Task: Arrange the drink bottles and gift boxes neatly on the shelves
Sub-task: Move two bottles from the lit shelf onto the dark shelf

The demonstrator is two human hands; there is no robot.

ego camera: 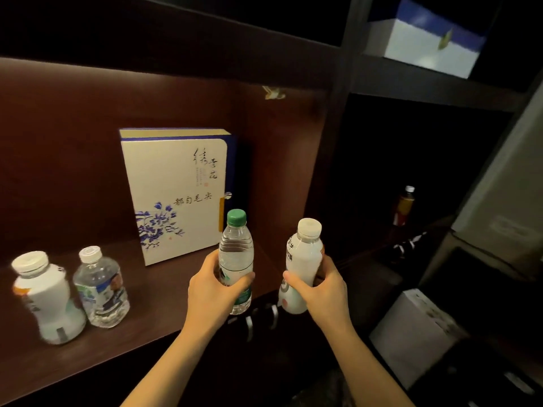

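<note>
My left hand (212, 295) grips a clear water bottle with a green cap (236, 254), held upright in front of the shelf's right end. My right hand (318, 284) grips a white drink bottle with a white cap (302, 259), also upright, just right of the first. On the lit brown shelf (152, 301) a cream gift box with blue flowers (176, 195) stands against the back. At the shelf's left stand a white drink bottle (47, 298) and a short clear water bottle (101, 289), side by side.
A blue and white gift box (426, 39) sits on the upper right shelf. An amber drink bottle (405, 205) stands in the dark right compartment. A white carton (417, 333) lies low at the right. Cabinet handles (249, 326) show below the shelf edge.
</note>
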